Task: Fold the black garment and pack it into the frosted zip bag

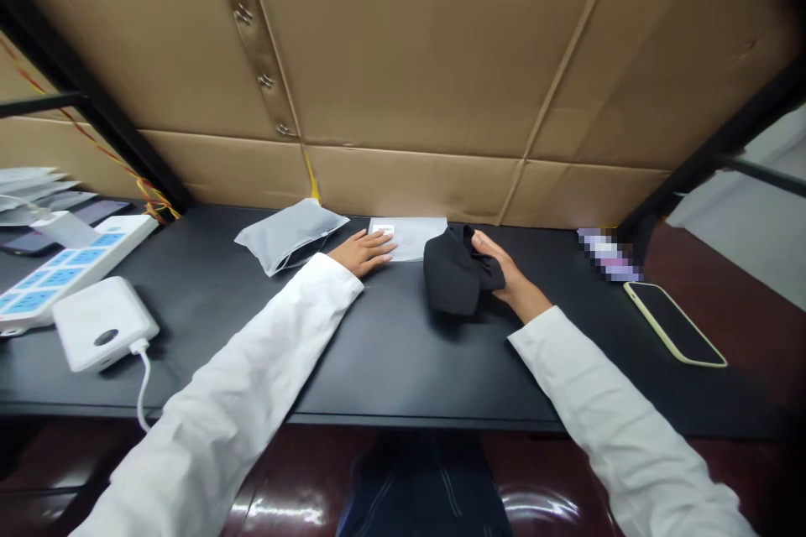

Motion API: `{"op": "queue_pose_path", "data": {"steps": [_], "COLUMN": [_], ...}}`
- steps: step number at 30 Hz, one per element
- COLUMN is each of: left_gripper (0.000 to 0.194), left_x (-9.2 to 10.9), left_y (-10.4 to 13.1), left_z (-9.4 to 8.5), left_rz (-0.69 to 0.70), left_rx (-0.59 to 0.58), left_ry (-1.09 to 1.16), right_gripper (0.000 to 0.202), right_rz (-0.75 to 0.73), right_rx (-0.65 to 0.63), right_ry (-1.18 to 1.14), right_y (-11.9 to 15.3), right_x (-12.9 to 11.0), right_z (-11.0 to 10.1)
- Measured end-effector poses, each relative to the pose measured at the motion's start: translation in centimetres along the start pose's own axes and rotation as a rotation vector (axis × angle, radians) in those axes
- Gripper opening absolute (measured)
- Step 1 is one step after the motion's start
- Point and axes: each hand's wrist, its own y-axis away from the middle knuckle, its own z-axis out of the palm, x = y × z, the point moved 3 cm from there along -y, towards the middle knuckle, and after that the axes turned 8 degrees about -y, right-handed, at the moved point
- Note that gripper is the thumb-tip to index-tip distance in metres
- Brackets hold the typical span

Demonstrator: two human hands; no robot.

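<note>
My left hand (363, 252) lies flat with its fingers spread, the fingertips resting on the left part of a thin whitish plastic bag (421, 237). A small white label with a barcode (383, 229) shows on that bag, just beyond my fingers. My right hand (513, 281) grips a folded black cloth item (451, 273) by its right side and holds it up over the table, in front of the bag's right end. What kind of item it is I cannot make out. Left of my left hand rests a puffed grey-white plastic bag (286, 231).
On the black table (403, 352), a power strip (75, 264) and a white power bank (104, 323) with a cable stand at left. Packets and a dark phone lie behind them. A pale-cased phone (675, 324) and a blurred-out object (609, 255) are at right. Cardboard (409, 42) walls the back.
</note>
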Motion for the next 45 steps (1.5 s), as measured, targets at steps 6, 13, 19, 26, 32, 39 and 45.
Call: {"op": "queue_pose_path", "data": {"steps": [6,13,19,26,32,39,45], "left_gripper": [0.055,0.055,0.047,0.043,0.048,0.060,0.049], "left_x": [0.9,5.6,6.5,5.4,6.3,7.4,6.5], "left_y": [0.0,-0.7,-0.2,0.2,1.0,1.9,2.4], "left_z": [-0.1,-3.6,-3.6,-3.7,-4.5,-4.8,-5.0], "left_rz": [-0.121,-0.062,0.072,0.219,0.267,0.285,0.272], "left_rx": [0.186,0.317,-0.025,-0.028,0.102,0.104,0.081], "left_ry": [0.035,0.822,0.942,0.576,0.291,0.135,0.030], "right_gripper": [0.045,0.058,0.052,0.015,0.018,0.040,0.061], "right_rz": [0.101,-0.028,-0.254,-0.324,-0.346,-0.032,-0.003], "right_rx": [-0.084,-0.139,-0.177,-0.116,0.271,-0.329,-0.531], "right_ry": [0.103,0.264,0.588,0.718,0.825,0.817,1.034], "right_y": [0.8,0.7,-0.5,-1.3,-0.8,1.9,2.5], "right_x": [0.2,0.0,-0.5,-3.3,-5.2,-5.8,-5.2], "right_z": [1.1,0.9,-1.3,-6.8,-13.1,-8.9,-7.1]}}
